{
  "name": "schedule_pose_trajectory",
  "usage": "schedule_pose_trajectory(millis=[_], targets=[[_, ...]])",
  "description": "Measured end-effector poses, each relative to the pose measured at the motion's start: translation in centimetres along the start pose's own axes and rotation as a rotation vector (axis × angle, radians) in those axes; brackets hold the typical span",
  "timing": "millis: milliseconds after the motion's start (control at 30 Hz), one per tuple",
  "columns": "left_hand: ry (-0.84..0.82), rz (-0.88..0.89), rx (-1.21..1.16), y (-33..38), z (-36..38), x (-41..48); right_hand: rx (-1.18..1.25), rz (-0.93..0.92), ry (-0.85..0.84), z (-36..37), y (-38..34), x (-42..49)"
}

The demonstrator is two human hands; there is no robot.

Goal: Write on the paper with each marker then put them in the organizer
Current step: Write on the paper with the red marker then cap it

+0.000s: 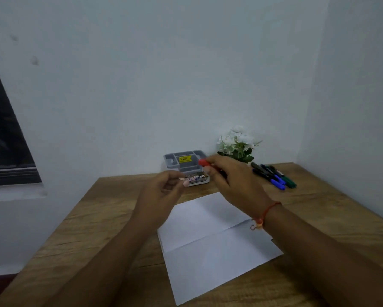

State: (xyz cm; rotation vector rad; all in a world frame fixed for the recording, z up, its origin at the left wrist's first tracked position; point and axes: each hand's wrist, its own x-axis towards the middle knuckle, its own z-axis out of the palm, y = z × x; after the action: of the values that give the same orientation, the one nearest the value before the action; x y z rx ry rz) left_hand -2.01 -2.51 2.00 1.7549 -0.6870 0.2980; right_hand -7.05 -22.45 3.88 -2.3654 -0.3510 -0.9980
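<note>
Right hand (228, 180) curls its fingers round 1 red marker (203, 162); left hand (164, 191) hovers, fingers loosely curled, holding nothing.

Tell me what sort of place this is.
Probably a desk corner in a home or small office: a wooden table set into a corner of white walls, with a grey organizer, markers, paper and white flowers.

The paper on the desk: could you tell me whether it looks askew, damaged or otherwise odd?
The paper lies skewed, its sides at an angle to the edges of the wooden desk, and a fold crease runs across its middle. No tear or spill shows.
</note>
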Motion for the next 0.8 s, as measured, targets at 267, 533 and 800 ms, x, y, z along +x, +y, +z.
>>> schedule_pose_trajectory(millis=[267, 533, 800], targets=[[-0.088, -0.143, -0.291, -0.1, 0.2, -0.2, -0.227, -0.095, -0.157, 2.4, -0.6, -1.0], [-0.128, -0.19, -0.294, -0.8, -0.2, 0.2, -0.318, -0.114, -0.199, 2.5, -0.6, -1.3], [0.018, -0.246, -0.135, -2.4, -2.5, 1.0, -0.219, 0.14, -0.306, 2.8, -0.2, -1.4]])
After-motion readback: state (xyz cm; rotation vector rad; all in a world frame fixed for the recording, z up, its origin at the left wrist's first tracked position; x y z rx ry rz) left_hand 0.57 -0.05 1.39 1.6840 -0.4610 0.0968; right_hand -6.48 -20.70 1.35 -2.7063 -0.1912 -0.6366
